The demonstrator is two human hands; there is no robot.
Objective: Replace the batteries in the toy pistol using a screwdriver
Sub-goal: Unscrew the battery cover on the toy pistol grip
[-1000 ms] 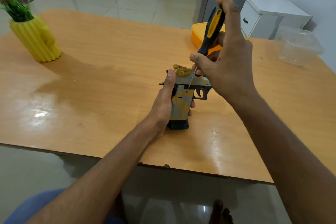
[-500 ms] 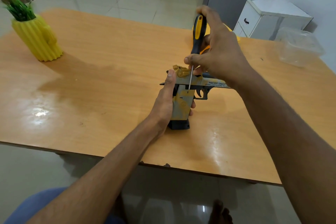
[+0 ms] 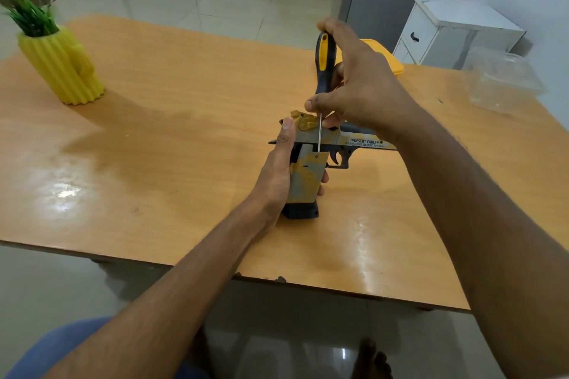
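- Two hands are on the job, and to my eye it sits at its very first step.
- Her or his left hand (image 3: 277, 175) is wrapped round the grip of the toy pistol (image 3: 311, 160), standing it butt-down on the wooden table (image 3: 184, 132) near the front edge, barrel pointing to the person's right.
- Right hand (image 3: 360, 92) holds the screwdriver (image 3: 322, 71): palm and fingers curled round the black-and-yellow handle, thumb and a fingertip pinching the thin shaft lower down.
- Its tip rests at the top of the grip panel, just behind the trigger, where a small dark dot looks like the cover screw; I cannot tell whether the tip is truly seated in it.
- Done so far, judging by what shows: nothing opened. The panel lies flush and no loose screw shows.
- Left to do: loosen the screw, lift the cover, swap the cells, close and tighten.
- No batteries show anywhere on the table; a yellow box (image 3: 385, 61) behind the right hand and a clear tub (image 3: 505, 83) at the far right might hold them, but I can't see inside.
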